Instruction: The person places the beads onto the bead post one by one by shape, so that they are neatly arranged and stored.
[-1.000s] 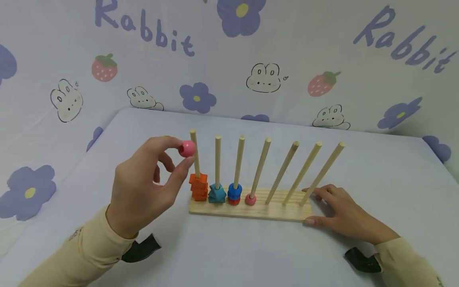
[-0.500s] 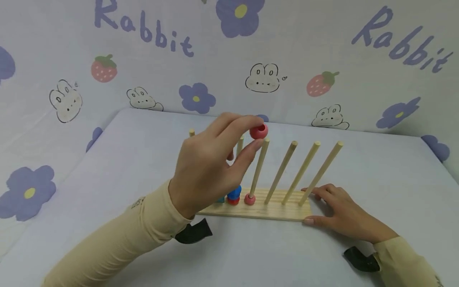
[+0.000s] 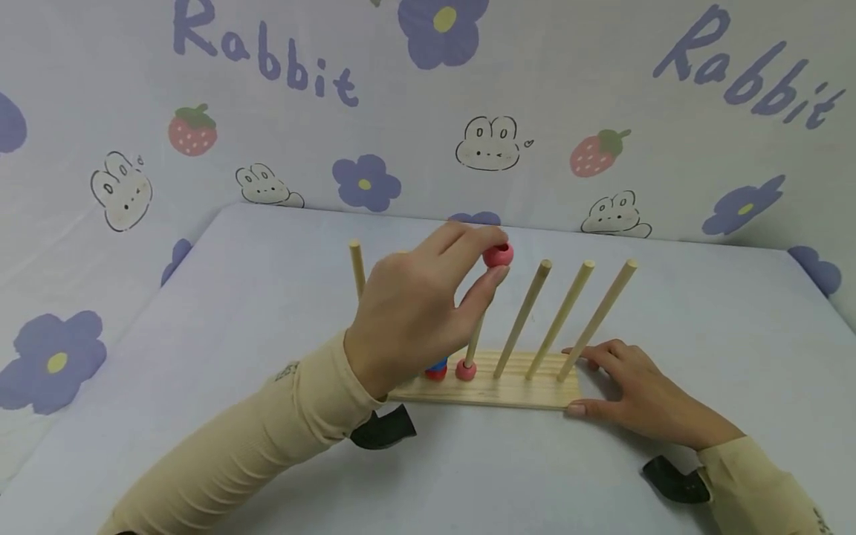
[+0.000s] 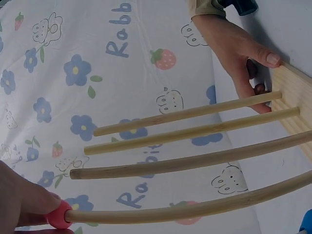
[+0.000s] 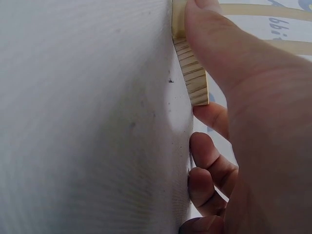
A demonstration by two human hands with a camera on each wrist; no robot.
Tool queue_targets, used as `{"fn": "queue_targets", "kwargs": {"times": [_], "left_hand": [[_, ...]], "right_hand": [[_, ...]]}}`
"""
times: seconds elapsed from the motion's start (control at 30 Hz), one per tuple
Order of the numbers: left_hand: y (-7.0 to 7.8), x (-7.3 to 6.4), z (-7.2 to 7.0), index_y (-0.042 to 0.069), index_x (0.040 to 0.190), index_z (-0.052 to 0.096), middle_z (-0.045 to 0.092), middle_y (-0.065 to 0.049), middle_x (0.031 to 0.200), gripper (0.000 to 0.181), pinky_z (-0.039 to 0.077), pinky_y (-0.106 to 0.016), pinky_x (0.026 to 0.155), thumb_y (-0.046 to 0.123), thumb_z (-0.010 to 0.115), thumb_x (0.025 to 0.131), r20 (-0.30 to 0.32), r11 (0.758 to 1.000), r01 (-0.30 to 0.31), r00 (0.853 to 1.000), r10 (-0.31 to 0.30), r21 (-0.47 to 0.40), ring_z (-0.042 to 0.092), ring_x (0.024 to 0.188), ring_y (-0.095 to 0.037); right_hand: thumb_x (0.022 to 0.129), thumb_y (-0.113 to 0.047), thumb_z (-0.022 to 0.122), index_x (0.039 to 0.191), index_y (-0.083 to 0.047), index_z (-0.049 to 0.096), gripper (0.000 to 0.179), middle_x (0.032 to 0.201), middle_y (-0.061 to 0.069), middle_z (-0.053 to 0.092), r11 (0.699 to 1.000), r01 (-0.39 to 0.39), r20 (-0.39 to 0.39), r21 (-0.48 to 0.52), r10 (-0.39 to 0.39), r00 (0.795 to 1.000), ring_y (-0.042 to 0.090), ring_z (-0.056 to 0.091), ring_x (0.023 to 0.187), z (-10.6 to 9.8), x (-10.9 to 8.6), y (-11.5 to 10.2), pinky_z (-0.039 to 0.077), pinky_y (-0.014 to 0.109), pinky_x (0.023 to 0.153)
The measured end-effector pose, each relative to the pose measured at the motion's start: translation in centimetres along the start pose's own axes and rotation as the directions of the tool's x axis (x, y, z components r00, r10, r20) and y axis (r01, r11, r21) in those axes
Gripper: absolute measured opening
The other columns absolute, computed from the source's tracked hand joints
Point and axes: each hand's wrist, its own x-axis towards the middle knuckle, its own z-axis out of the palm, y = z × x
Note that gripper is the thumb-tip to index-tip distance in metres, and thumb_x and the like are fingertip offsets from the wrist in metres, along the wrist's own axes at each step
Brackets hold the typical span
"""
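Note:
My left hand (image 3: 417, 305) pinches a pink bead (image 3: 498, 255) between thumb and fingertips. In the left wrist view the bead (image 4: 59, 215) is right at the tip of a wooden peg (image 4: 146, 215). At that peg's foot sits another pink bead (image 3: 466, 370). The pegs rise from a long wooden base (image 3: 521, 395). My right hand (image 3: 635, 397) holds the base's right end, thumb at the front corner and a finger at the back one. The right wrist view shows the thumb against the base's end grain (image 5: 193, 78).
Left of the pink bead, a red piece (image 3: 436, 374) lies under a blue one on its peg, partly hidden by my left hand. Three bare pegs stand to the right, one of them the end peg (image 3: 602, 316). A white cloth (image 3: 267, 245) covers the table.
My left hand has carried the pink bead from beside the leftmost peg rightward to the top of the fourth peg, lowering it slightly at the end. My right hand stays on the base.

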Motion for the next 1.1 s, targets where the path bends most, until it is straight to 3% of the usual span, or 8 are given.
{"fn": "queue_targets", "kwargs": {"times": [0.17,0.33,0.6,0.7,0.8,0.97,1.1], "left_hand": [[-0.1,-0.6,0.4,0.006,0.105,0.06,0.065,-0.001,0.092,0.015,0.027,-0.018,0.04,0.013,0.06,0.092,0.011,1.0,-0.005,1.0,0.005,0.014,0.048,0.057,-0.007],[-0.3,-1.8,1.0,0.011,0.102,0.058,0.064,-0.004,0.086,0.011,0.024,-0.018,0.037,0.01,0.057,0.092,0.033,0.993,-0.072,0.997,0.069,0.098,0.038,0.043,-0.005],[-1.0,-3.6,1.7,0.015,0.1,0.06,0.064,-0.003,0.086,0.021,0.023,-0.018,0.036,0.003,0.054,0.083,0.201,0.965,-0.16,0.972,0.118,0.209,0.032,0.038,-0.005],[-1.1,-4.3,1.9,0.015,0.101,0.06,0.063,-0.001,0.083,0.024,0.023,-0.018,0.037,0.003,0.057,0.079,0.281,0.956,-0.177,0.954,0.108,0.232,0.03,0.038,-0.006],[-1.2,-5.0,2.0,0.015,0.101,0.06,0.058,0.001,0.076,0.026,0.023,-0.017,0.037,0.005,0.059,0.077,0.372,0.951,-0.194,0.923,0.093,0.243,0.025,0.04,-0.006],[-1.5,-6.0,2.4,0.018,0.103,0.062,0.052,0.003,0.068,0.018,0.017,-0.018,0.039,0.013,0.06,0.086,0.507,0.939,-0.235,0.858,0.078,0.252,0.017,0.043,-0.008],[-1.7,-6.8,2.7,0.019,0.092,0.061,0.049,0.004,0.062,0.007,0.015,-0.019,0.04,0.013,0.059,0.089,0.555,0.934,-0.263,0.827,0.088,0.243,0.018,0.042,-0.007]], "right_hand": [[0.074,-0.05,0.077,0.126,-0.016,0.055,0.066,0.105,-0.003,0.05,1.0,0.003,0.001,-0.001,-0.003,1.0,0.015,0.042,0.092,0.0,0.1,0.0,0.038,0.034,0.075],[0.074,-0.049,0.078,0.125,-0.016,0.055,0.065,0.106,-0.003,0.051,1.0,0.011,-0.009,-0.001,-0.011,1.0,0.016,0.043,0.093,0.1,0.1,0.1,0.038,0.035,0.075],[0.074,-0.049,0.078,0.124,-0.014,0.055,0.064,0.107,-0.001,0.051,1.0,-0.007,-0.002,0.003,0.007,1.0,0.018,0.043,0.095,0.0,0.1,0.0,0.038,0.036,0.076],[0.074,-0.048,0.078,0.123,-0.013,0.056,0.064,0.107,-0.001,0.051,1.0,-0.004,-0.004,0.0,0.004,1.0,0.018,0.043,0.095,0.0,0.1,-0.1,0.038,0.036,0.076],[0.074,-0.049,0.078,0.123,-0.013,0.056,0.065,0.107,-0.001,0.051,1.0,-0.001,-0.005,-0.004,0.001,1.0,0.017,0.044,0.094,0.0,0.1,-0.1,0.039,0.036,0.076],[0.074,-0.049,0.078,0.123,-0.014,0.056,0.064,0.107,-0.002,0.051,1.0,-0.003,-0.007,-0.009,0.003,1.0,0.017,0.043,0.095,0.0,0.0,0.0,0.039,0.036,0.076],[0.074,-0.049,0.078,0.123,-0.013,0.056,0.064,0.107,-0.002,0.051,1.0,-0.007,-0.002,-0.006,0.007,1.0,0.018,0.043,0.095,0.1,0.0,0.1,0.039,0.037,0.076]]}}
